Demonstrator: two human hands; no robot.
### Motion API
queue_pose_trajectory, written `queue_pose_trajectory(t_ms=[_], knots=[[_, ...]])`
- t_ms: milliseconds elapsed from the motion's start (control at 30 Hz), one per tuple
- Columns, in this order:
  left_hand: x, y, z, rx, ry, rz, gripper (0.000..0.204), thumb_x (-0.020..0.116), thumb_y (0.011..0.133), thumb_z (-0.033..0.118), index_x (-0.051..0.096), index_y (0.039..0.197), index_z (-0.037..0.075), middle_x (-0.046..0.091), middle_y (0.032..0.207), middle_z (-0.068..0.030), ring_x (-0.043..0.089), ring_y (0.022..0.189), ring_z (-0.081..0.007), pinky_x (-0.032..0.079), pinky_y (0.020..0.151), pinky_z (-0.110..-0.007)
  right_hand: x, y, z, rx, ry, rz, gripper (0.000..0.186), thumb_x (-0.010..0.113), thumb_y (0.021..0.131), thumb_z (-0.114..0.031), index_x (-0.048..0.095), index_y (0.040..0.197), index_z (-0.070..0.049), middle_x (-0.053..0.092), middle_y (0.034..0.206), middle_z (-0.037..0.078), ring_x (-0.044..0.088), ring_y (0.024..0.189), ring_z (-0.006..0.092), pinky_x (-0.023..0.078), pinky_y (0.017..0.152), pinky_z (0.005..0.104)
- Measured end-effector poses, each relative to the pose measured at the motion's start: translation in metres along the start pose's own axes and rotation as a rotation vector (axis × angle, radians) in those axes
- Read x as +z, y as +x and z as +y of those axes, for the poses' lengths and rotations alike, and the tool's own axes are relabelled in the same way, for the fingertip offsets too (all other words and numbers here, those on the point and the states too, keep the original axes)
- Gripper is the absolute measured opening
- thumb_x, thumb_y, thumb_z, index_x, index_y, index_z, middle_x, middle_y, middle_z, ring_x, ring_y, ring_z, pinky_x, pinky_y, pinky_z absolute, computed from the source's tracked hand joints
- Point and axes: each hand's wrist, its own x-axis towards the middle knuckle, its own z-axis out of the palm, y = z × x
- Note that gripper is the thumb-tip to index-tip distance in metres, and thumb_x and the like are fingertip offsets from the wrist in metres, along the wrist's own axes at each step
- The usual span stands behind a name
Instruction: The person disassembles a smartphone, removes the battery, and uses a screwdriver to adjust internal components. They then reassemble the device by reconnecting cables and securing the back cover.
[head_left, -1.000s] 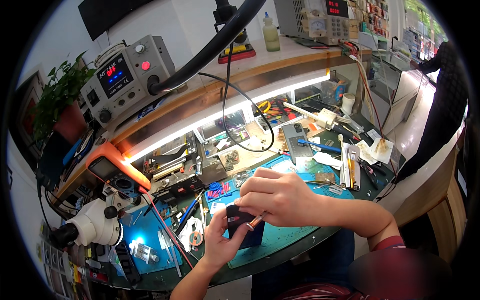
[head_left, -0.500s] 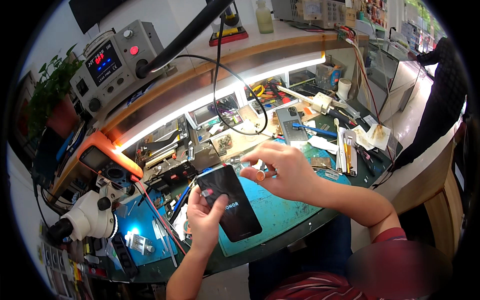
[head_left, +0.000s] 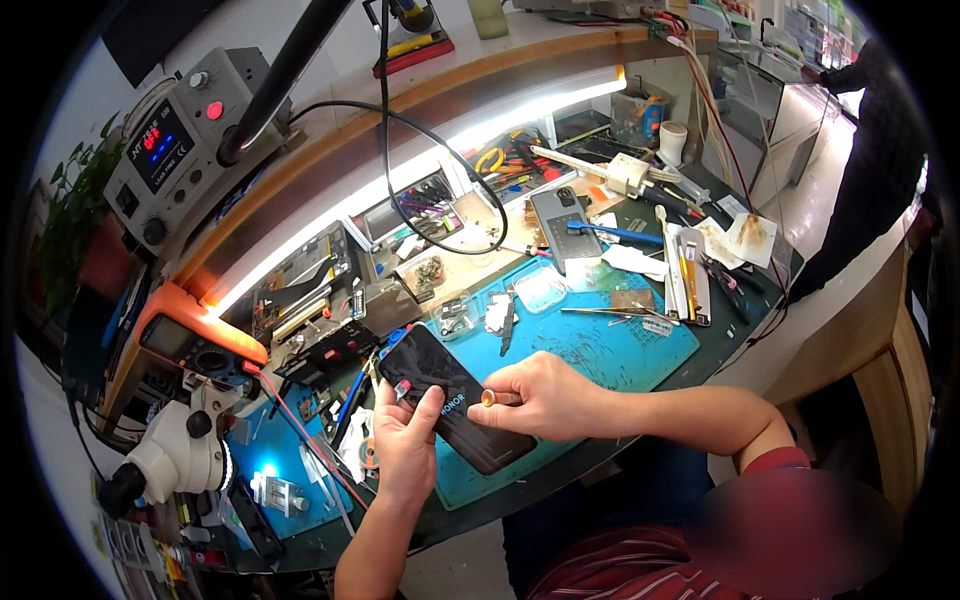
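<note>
My left hand (head_left: 408,440) is closed around the left side of a black smartphone (head_left: 470,430), its thumb lying on the screen. The phone is tilted over the front of a blue work mat (head_left: 590,330), and white lettering glows on its screen. By my left thumb shows a small red and silver spot (head_left: 402,388), too small to name. My right hand (head_left: 550,398) is closed at the phone's right edge, with the thumb over the screen and the other fingers curled. A ring with an orange face (head_left: 488,397) sits on one of its fingers.
An orange multimeter (head_left: 190,335) and a white microscope (head_left: 165,450) stand to the left. A grey phone (head_left: 563,228), a blue brush (head_left: 620,234), tweezers (head_left: 600,312) and pliers (head_left: 735,285) lie behind and to the right. A black cable (head_left: 440,245) loops above the bench. Another person (head_left: 860,170) stands at far right.
My right hand has come down from above the phone's top to its right edge. The phone has tilted further sideways in my left hand. The whole view has shifted slightly.
</note>
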Motion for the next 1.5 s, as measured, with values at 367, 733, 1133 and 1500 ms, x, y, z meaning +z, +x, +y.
queue_pose_trajectory(t_ms=[367, 733, 1133, 1500], knots=[[-0.017, 0.001, -0.015, 0.029, 0.039, -0.104, 0.043, 0.073, 0.106, 0.012, 0.055, 0.144, 0.003, 0.067, 0.142, -0.0123, 0.065, 0.132, -0.0242, 0.049, 0.115, -0.041, -0.016, 0.000, 0.003, -0.166, -0.206, 0.043, 0.025, 0.080, 0.095, -0.027, 0.075, 0.098, -0.003, 0.072, 0.080, 0.011, 0.071, 0.076, 0.0319, 0.055, 0.065, 0.0417], [-0.013, 0.006, 0.013, 0.609, 0.914, -0.272, 0.073, 0.077, 0.100, 0.048, 0.055, 0.152, 0.001, 0.073, 0.136, -0.0152, 0.066, 0.132, -0.0304, 0.044, 0.118, -0.044, -0.036, -0.026, 0.033, -0.878, -1.274, 0.144, 0.022, 0.072, 0.086, -0.019, 0.076, 0.100, -0.004, 0.062, 0.084, -0.002, 0.060, 0.085, 0.0127, 0.043, 0.057, 0.0250], [0.016, -0.028, -0.015, 0.754, 1.476, -0.540, 0.069, 0.073, 0.080, -0.004, 0.059, 0.148, -0.001, 0.075, 0.130, -0.0139, 0.074, 0.116, -0.0312, 0.061, 0.095, -0.039, -0.028, -0.049, 0.035, -0.791, -1.201, 0.068, 0.026, 0.069, 0.088, -0.015, 0.077, 0.105, 0.004, 0.073, 0.093, 0.006, 0.066, 0.089, 0.0158, 0.052, 0.062, 0.0263], [0.035, -0.024, 0.000, 0.607, 1.616, -0.642, 0.060, 0.081, 0.083, 0.020, 0.066, 0.137, -0.002, 0.072, 0.121, -0.0153, 0.073, 0.104, -0.0305, 0.061, 0.086, -0.039, -0.056, -0.058, 0.037, -0.346, -0.721, -0.058, 0.028, 0.080, 0.088, -0.020, 0.077, 0.113, -0.007, 0.075, 0.117, 0.010, 0.072, 0.101, 0.0273, 0.062, 0.079, 0.0377]])
